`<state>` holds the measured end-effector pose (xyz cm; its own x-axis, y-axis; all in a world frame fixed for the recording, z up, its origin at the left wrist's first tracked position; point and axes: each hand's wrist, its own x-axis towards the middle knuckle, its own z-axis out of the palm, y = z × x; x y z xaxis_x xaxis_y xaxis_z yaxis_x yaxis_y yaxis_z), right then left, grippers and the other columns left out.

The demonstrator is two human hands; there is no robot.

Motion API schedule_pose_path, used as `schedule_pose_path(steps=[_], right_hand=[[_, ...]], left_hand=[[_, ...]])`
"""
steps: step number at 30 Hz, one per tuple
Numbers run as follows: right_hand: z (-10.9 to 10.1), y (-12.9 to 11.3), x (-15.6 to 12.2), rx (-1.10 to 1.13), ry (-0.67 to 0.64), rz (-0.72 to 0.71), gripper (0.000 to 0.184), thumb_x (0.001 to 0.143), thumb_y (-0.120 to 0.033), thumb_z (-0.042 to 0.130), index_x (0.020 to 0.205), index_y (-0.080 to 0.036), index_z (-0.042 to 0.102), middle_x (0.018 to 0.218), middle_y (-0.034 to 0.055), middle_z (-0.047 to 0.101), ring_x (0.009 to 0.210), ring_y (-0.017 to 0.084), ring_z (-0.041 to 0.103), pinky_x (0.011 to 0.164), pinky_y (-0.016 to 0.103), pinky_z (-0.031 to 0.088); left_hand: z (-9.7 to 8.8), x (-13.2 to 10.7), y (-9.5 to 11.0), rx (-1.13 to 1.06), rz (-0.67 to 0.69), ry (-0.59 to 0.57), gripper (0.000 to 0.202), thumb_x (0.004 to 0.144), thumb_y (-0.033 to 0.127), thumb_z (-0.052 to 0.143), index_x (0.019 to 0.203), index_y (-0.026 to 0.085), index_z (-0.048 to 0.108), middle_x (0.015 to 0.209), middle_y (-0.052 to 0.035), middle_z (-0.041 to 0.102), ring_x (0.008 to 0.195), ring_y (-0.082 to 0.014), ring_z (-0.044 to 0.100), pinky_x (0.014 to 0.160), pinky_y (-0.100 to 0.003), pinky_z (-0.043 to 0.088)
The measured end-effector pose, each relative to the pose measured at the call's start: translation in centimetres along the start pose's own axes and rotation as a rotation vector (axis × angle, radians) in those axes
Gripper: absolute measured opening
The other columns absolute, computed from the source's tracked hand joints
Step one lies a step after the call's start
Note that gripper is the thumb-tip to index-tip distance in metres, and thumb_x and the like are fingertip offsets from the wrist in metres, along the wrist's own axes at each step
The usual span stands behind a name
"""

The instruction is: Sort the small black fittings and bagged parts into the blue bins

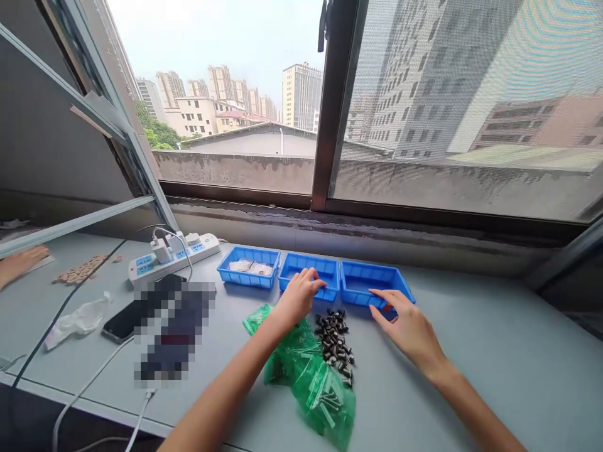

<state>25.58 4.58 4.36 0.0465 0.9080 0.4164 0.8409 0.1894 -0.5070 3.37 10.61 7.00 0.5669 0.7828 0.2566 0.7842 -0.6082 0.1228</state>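
Observation:
Three blue plastic bins stand in a row along the window side. My left hand reaches to the front rim of the middle bin, fingers curled together; whatever they hold, if anything, is hidden. At the front of the right bin is my right hand, thumb and fingers apart, with nothing visible between them. The left bin contains small clear packets. Beneath my left wrist lie green plastic bags, one with silvery screws inside. Beside them is a loose pile of dark, short-stemmed fasteners.
A white power strip with plugs and cables is at left. Nearby are a black phone, a pixelated dark object and crumpled clear plastic. Another person's hand rests at far left, near brown pieces.

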Motion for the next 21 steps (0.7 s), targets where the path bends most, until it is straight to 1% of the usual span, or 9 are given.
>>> schedule_pose_path(steps=[2,4,7,8,10,12,14,16,21], right_hand=[[0.2,0.1,-0.1,0.003,-0.005,-0.024,0.032,0.083,-0.039,0.049,0.105,-0.024,0.066,0.095,0.0051,0.065,0.06,0.016,0.061,0.05,0.028,0.05],[0.1,-0.2,-0.2,0.003,0.058,-0.046,0.032,0.084,-0.041,0.048,0.104,-0.023,0.066,0.099,0.0065,0.064,0.06,0.016,0.06,0.049,0.027,0.049],[-0.4,-1.7,-0.7,0.004,0.159,-0.123,0.032,0.085,-0.045,0.05,0.101,-0.023,0.066,0.101,0.007,0.062,0.055,0.013,0.056,0.044,0.025,0.046],[-0.7,-2.4,-0.9,0.033,0.108,-0.197,0.029,0.085,-0.045,0.052,0.1,-0.025,0.067,0.098,0.0057,0.062,0.054,0.012,0.054,0.045,0.024,0.045],[-1.3,-3.8,-1.5,0.161,-0.136,-0.423,0.025,0.084,-0.044,0.058,0.099,-0.026,0.067,0.092,0.003,0.064,0.057,0.011,0.056,0.053,0.023,0.049],[-1.4,-5.1,-2.3,0.225,-0.355,-0.527,0.032,0.075,-0.043,0.07,0.101,-0.026,0.066,0.092,0.0022,0.066,0.076,0.015,0.062,0.064,0.023,0.052],[-1.1,-6.3,-3.1,0.233,-0.486,-0.545,0.047,0.062,-0.041,0.081,0.103,-0.025,0.065,0.096,0.0024,0.066,0.084,0.018,0.063,0.071,0.026,0.052],[-0.4,-7.0,-3.7,0.239,-0.553,-0.523,0.05,0.057,-0.036,0.085,0.102,-0.024,0.065,0.097,0.002,0.065,0.084,0.018,0.063,0.071,0.026,0.052],[0.5,-7.1,-4.1,0.338,-0.603,-0.376,0.028,0.067,-0.035,0.078,0.085,-0.022,0.061,0.078,-0.0019,0.061,0.065,0.014,0.055,0.059,0.024,0.047]], left_hand=[[-0.4,-0.4,0.7,-0.009,-0.012,0.022,0.036,0.082,-0.001,0.047,0.108,0.02,0.062,0.105,-0.0079,0.056,0.102,-0.0219,0.054,0.086,-0.038,0.045],[-1.0,-1.7,1.5,-0.014,-0.025,0.071,0.041,0.082,0.002,0.05,0.117,0.021,0.057,0.116,-0.0095,0.054,0.111,-0.0237,0.05,0.093,-0.042,0.042],[-1.3,-4.9,2.5,-0.061,-0.09,0.175,0.052,0.084,0.024,0.057,0.134,0.023,0.042,0.131,-0.0125,0.045,0.127,-0.0286,0.038,0.102,-0.049,0.036],[-1.1,-6.2,2.6,-0.064,-0.146,0.2,0.056,0.085,0.03,0.056,0.138,0.024,0.037,0.134,-0.0127,0.043,0.131,-0.0301,0.033,0.105,-0.051,0.032],[-0.5,-8.6,2.5,-0.067,-0.321,0.184,0.058,0.087,0.038,0.051,0.14,0.025,0.033,0.141,-0.0137,0.037,0.137,-0.0334,0.024,0.106,-0.056,0.027],[0.2,-10.2,2.2,-0.111,-0.476,0.054,0.06,0.088,0.046,0.047,0.141,0.022,0.034,0.145,-0.0173,0.031,0.138,-0.0381,0.019,0.105,-0.059,0.026],[0.6,-10.9,2.3,-0.161,-0.521,-0.045,0.061,0.09,0.048,0.041,0.142,0.02,0.031,0.149,-0.0189,0.025,0.139,-0.0386,0.013,0.106,-0.06,0.024],[0.7,-11.0,2.7,-0.2,-0.493,-0.088,0.06,0.092,0.048,0.036,0.144,0.021,0.027,0.151,-0.0183,0.021,0.14,-0.0366,0.007,0.107,-0.06,0.022],[-0.5,-10.4,3.7,-0.301,-0.455,-0.138,0.06,0.093,0.046,0.034,0.145,0.018,0.024,0.152,-0.0194,0.016,0.141,-0.0322,0.008,0.109,-0.056,0.022]])
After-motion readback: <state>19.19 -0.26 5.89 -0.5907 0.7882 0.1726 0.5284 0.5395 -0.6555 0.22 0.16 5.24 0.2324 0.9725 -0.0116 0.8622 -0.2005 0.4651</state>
